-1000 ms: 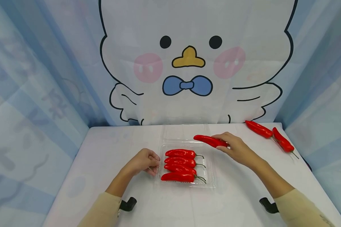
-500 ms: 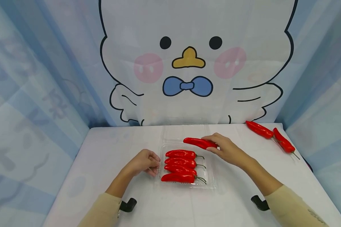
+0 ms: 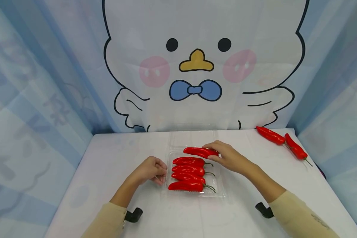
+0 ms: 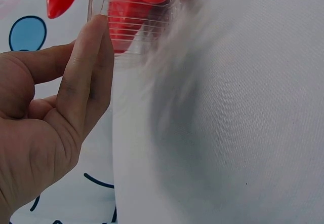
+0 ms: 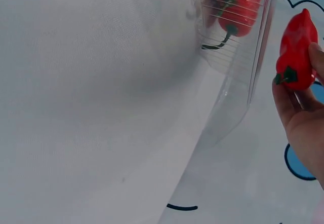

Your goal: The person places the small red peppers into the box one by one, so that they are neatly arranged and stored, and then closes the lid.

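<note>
A red chili pepper (image 3: pixel 196 151) is gripped between the thumb and fingers of my right hand (image 3: pixel 226 157), over the far part of a clear plastic box (image 3: pixel 220 191). In the right wrist view this pepper (image 5: pixel 297 44) hangs above the box wall, its green stem end toward me. Several more red peppers (image 3: pixel 188 161) lie side by side in the box, stems pointing right. At the box's left edge, my left hand (image 3: pixel 151 170) pinches the rim. The left wrist view has the fingertips (image 4: pixel 98 26) right at that clear edge.
Two red peppers (image 3: pixel 270 135) lie at the table's far right corner. The box's clear lid (image 3: pixel 193 137) stands open toward the back. Behind the white table (image 3: pixel 178 218) hangs a curtain (image 3: pixel 196 115) with a cartoon print.
My right hand has carried its pepper leftward and slightly down, over the far part of the box. The left hand has stayed at the box's left edge.
</note>
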Action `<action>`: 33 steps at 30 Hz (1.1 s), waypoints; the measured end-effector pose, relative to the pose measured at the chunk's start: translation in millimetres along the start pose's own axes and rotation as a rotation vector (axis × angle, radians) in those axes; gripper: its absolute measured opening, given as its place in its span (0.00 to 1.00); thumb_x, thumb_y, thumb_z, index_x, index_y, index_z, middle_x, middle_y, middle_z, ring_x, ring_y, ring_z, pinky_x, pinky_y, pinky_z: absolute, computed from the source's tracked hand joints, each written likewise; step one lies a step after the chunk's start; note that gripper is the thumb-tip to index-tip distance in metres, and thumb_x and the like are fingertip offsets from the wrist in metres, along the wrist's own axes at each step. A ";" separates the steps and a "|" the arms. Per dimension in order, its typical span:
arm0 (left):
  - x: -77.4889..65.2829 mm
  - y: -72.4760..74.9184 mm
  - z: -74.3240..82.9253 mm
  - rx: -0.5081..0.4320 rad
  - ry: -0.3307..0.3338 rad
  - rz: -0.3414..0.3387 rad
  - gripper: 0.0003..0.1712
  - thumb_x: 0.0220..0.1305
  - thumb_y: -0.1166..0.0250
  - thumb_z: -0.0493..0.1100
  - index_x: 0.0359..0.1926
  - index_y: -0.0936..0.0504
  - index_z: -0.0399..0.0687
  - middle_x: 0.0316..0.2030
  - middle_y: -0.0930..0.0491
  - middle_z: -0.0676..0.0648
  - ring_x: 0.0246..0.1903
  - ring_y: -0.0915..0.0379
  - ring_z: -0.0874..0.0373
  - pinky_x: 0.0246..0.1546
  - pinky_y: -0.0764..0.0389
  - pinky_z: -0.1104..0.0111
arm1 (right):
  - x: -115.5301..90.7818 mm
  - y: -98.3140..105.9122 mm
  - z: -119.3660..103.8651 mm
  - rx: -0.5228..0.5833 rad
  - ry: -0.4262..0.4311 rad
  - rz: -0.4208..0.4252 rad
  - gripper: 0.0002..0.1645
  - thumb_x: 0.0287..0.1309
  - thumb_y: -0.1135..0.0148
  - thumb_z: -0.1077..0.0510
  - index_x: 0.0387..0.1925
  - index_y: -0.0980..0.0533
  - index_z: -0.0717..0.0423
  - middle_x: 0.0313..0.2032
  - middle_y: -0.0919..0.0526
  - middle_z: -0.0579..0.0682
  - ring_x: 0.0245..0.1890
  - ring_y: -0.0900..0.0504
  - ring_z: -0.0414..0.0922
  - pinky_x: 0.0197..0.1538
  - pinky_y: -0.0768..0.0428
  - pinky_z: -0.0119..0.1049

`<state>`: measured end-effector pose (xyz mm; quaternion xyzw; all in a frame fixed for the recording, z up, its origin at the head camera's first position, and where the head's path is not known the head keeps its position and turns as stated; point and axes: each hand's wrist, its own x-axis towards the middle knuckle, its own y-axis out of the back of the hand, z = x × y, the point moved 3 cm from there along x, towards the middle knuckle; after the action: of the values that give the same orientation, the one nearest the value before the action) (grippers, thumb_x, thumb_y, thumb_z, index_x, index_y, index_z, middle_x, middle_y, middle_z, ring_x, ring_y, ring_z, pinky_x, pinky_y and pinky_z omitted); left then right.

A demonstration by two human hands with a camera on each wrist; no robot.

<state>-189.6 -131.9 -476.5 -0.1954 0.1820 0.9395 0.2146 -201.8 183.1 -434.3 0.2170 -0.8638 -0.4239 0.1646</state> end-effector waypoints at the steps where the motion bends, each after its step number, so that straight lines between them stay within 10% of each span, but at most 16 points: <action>1: 0.2 -0.1 -0.1 0.002 0.001 0.001 0.07 0.69 0.34 0.33 0.44 0.20 0.32 0.27 0.16 0.42 0.21 0.18 0.57 0.27 0.10 0.63 | 1.0 -0.8 -1.0 0.002 0.004 -0.005 0.26 0.66 0.30 0.56 0.64 0.23 0.48 0.50 0.17 0.46 0.48 0.19 0.41 0.51 0.12 0.34; 33: 0.8 -0.4 0.4 -0.001 0.010 0.011 0.06 0.69 0.34 0.32 0.44 0.20 0.32 0.27 0.16 0.42 0.21 0.18 0.56 0.27 0.10 0.63 | 24.7 -27.4 -10.5 -0.008 0.021 -0.101 0.23 0.67 0.32 0.56 0.62 0.22 0.48 0.45 0.17 0.47 0.44 0.17 0.41 0.44 0.13 0.28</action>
<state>-190.2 -131.1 -476.6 -0.1992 0.1837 0.9398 0.2084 -211.5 148.5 -447.7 0.2640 -0.8483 -0.4329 0.1527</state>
